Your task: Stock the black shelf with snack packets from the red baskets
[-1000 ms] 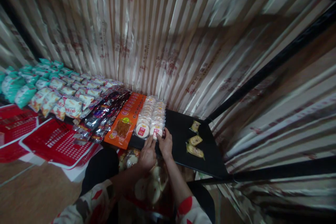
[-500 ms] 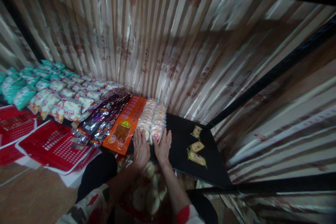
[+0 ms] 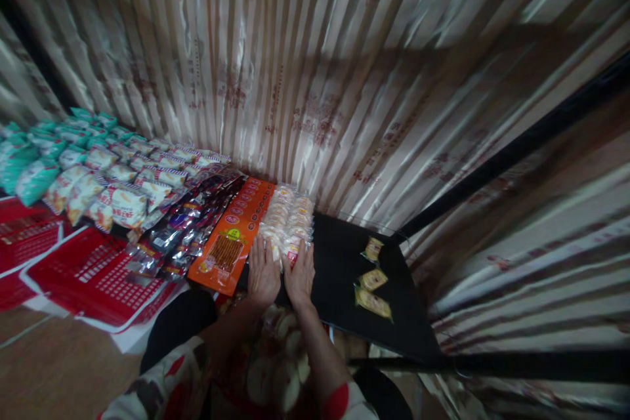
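Observation:
My left hand (image 3: 262,273) and my right hand (image 3: 299,275) lie flat, fingers stretched out, side by side on the near end of two rows of clear-wrapped round white cakes (image 3: 286,216). The rows run away from me on a black shelf (image 3: 339,275). Neither hand grips anything. Below my wrists, at my lap, sits a bag with more round white cakes (image 3: 283,367).
An orange snack pack (image 3: 231,243) lies left of the cakes, then dark foil packets (image 3: 184,226), white-and-red bags (image 3: 123,200) and teal bags (image 3: 29,157). Three small yellow packets (image 3: 373,275) lie on the shelf's right. Red baskets (image 3: 88,272) sit on the floor. Striped curtain behind.
My hands went from pinching the nearest cake packs to lying flat and open on the rows' near end. The view shifted slightly.

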`<state>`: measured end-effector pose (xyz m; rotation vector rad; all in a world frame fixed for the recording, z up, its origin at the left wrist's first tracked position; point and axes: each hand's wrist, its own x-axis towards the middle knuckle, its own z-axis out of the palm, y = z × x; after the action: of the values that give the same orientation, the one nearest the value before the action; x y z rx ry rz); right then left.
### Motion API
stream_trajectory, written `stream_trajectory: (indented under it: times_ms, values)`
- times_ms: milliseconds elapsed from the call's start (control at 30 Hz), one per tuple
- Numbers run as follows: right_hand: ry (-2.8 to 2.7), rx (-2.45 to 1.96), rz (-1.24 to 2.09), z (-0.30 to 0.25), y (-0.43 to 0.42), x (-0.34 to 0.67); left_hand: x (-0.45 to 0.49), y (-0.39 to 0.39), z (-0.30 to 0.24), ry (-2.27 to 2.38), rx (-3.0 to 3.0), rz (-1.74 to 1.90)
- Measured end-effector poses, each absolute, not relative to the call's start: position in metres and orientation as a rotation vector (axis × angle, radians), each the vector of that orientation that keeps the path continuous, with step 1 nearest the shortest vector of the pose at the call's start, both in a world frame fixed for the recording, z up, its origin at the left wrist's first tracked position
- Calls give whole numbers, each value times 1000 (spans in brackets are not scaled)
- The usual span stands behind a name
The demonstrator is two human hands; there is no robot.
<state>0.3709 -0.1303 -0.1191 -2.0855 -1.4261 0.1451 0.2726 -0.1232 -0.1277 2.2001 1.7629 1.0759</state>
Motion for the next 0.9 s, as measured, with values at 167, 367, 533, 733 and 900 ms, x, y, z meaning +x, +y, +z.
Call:
stream_trajectory:
  times_ms: [167, 367, 533, 733, 900]
  values:
    - [-1455, -2118, 95, -121, -128, 369, 274, -122, -129, 1752, 2216, 1100]
    - [-1441, -2083, 109, -119, -130, 369, 274, -124, -125, 1783, 2223, 1071]
    - [-1368, -2035, 146, -114, -140, 370, 268, -132, -115, 1732, 2239, 1046]
    - [-1301, -1914, 117, -112, -181, 366, 265, -177, -121, 1427, 2393, 1017]
    - [-1289, -1767, 117, -128, -240, 363, 263, -232, -154, 1098, 2560, 956]
